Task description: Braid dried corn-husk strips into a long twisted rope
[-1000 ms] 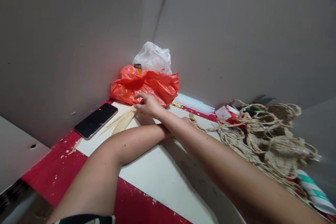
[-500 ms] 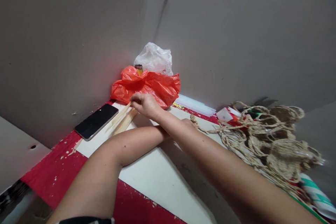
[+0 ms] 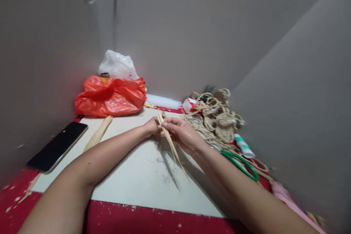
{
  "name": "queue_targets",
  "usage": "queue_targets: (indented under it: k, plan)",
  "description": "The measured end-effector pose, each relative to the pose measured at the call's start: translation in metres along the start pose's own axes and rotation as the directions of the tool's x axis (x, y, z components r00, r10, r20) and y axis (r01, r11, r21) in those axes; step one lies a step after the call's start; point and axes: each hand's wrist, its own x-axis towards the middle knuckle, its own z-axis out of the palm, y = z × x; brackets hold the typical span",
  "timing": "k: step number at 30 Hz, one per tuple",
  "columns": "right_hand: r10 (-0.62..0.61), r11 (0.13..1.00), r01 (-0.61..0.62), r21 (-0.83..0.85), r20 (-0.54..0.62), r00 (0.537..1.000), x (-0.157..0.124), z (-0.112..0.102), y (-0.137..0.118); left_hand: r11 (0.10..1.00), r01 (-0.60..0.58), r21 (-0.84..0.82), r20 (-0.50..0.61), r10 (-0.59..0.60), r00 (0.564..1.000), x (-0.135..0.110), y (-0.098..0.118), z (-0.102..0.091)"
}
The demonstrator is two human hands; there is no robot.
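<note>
Pale, dry plant strips (image 3: 170,142), thin and split at their lower ends, hang from my right hand (image 3: 186,133), whose thumb and fingers pinch them near the top. My left hand (image 3: 152,126) meets it from the left, closed. A knobbly end of twisted straw rope (image 3: 163,114) pokes up just behind the strips and seems to be in my left fingers, which are partly hidden. Farther right, the rope runs into a tangled pile of coils (image 3: 219,117). More strips (image 3: 98,133) lie beyond my left forearm.
A white board (image 3: 131,175) covers part of the red tabletop (image 3: 137,219). A black phone (image 3: 59,146) lies at left, under a red plastic bag (image 3: 112,97) and a white bag (image 3: 117,64) farther back. Green-handled scissors (image 3: 238,162) and a white-and-green tube (image 3: 243,146) are at right.
My right hand has come back from beside the red bag, bringing strips to my left hand. My arms are no longer crossed. The view has turned to the right.
</note>
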Motion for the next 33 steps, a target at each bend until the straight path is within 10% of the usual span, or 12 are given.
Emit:
queue_targets:
  k: [6,15,33]
  plan:
    - [-0.019,0.999,0.014,-0.029,-0.169,0.985,-0.019,-0.048,0.028,0.802,0.120,-0.585,0.327,0.098,0.940,0.010,-0.008,-0.005]
    - [0.032,0.994,-0.038,-0.101,-0.060,0.998,-0.001,-0.036,0.039,0.513,0.349,-0.784,0.417,0.019,0.909,0.004,0.000,-0.001]
    - [0.079,0.995,-0.074,0.067,-0.074,0.994,0.010,-0.030,0.037,0.495,0.300,-0.816,0.329,-0.031,0.944,0.004,-0.003,0.011]
